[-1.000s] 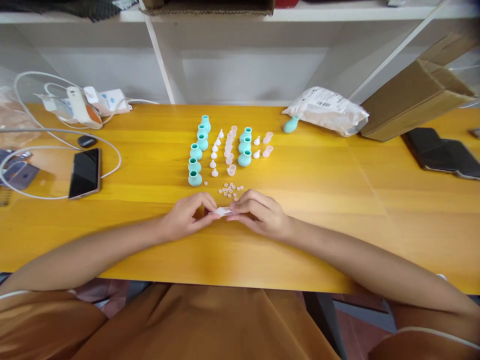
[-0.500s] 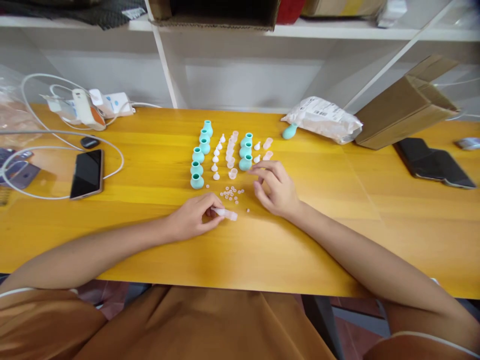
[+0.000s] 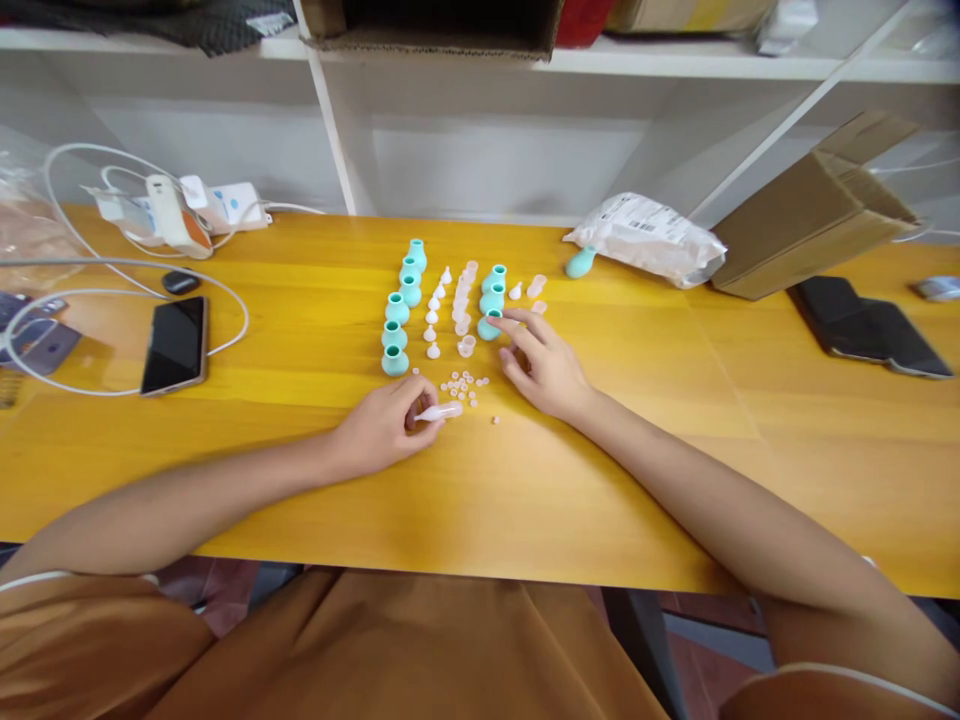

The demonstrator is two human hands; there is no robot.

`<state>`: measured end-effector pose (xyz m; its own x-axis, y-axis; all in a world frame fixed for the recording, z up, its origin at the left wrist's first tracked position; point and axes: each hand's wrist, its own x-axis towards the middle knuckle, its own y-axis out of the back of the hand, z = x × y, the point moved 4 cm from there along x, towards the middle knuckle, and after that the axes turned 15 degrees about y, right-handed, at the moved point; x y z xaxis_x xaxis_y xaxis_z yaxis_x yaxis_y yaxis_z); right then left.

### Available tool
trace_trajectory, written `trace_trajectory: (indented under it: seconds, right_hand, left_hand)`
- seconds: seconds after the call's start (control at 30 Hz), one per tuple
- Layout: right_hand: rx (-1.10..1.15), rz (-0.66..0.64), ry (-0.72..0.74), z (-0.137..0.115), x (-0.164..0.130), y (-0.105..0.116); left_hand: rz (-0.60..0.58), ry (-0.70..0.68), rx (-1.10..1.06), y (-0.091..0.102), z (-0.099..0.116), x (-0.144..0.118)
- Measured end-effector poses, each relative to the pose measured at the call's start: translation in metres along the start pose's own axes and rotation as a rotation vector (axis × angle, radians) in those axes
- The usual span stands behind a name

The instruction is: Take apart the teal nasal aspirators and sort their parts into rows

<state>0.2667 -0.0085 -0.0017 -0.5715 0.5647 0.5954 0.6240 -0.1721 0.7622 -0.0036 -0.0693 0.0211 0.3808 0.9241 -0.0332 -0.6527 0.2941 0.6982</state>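
Observation:
My left hand (image 3: 386, 425) pinches a small translucent piece with a pointed nozzle (image 3: 442, 411) between thumb and fingers, just above the table. My right hand (image 3: 546, 362) reaches to the nearest turquoise bulb (image 3: 490, 326) of a short row; its fingers are apart and the index fingertip is at the bulb's rim. Whether it touches the rim, I cannot tell. A longer row of turquoise bulbs (image 3: 394, 361) stands to the left. Between the rows lie white pointed tips (image 3: 433, 351) and clear pink cups (image 3: 466, 347). Several tiny rings (image 3: 461, 384) are scattered between my hands.
A plastic-wrapped package (image 3: 649, 240) lies at the back, with another turquoise bulb (image 3: 580, 263) beside it. An open cardboard box (image 3: 795, 225) and a black pouch (image 3: 870, 325) are on the right. A phone (image 3: 175, 345) and white cables with chargers (image 3: 176, 218) occupy the left.
My right hand has shifted slightly left and up, its index finger now at the front bulb's rim. The piece in my left hand has turned and risen slightly.

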Motion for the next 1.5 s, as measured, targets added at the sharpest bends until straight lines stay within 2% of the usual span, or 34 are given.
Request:
trace_trajectory:
  seconds: [0.2,0.4,0.5,0.6,0.83,0.9,1.0,1.13,1.33,1.5]
  right_hand:
    - [0.041,0.071,0.017,0.002,0.0,-0.001]
    - [0.126,0.181,-0.081,0.013,-0.003,-0.002]
    - [0.048,0.161,-0.031,0.008,0.0,0.002]
    - [0.019,0.225,0.016,0.0,0.002,0.008]
    - [0.436,0.391,-0.095,0.004,-0.002,0.002]
    - [0.435,0.387,-0.082,0.006,-0.002,0.002]
    - [0.351,0.305,-0.027,0.006,-0.003,0.004]
    - [0.516,0.187,-0.04,0.008,-0.008,-0.004]
    - [0.812,0.243,-0.182,0.009,-0.012,-0.014]
    - [0.891,0.257,-0.186,0.009,-0.001,-0.01]
  left_hand:
    - [-0.01,0.067,-0.025,-0.001,-0.006,0.001]
    - [-0.01,0.067,-0.035,0.0,-0.007,0.002]
    - [-0.008,0.076,-0.043,-0.001,-0.007,0.002]
    - [-0.004,0.079,-0.047,-0.001,-0.007,0.002]
    - [0.006,0.068,-0.053,0.0,-0.005,0.001]
    - [0.007,0.073,-0.053,0.001,-0.005,0.002]
    - [0.018,0.08,-0.072,0.002,-0.004,0.003]
    - [0.027,0.078,-0.114,0.004,-0.004,0.003]
    - [0.011,0.067,-0.167,0.004,-0.005,0.004]
    - [0.017,0.081,-0.177,0.006,-0.005,0.004]
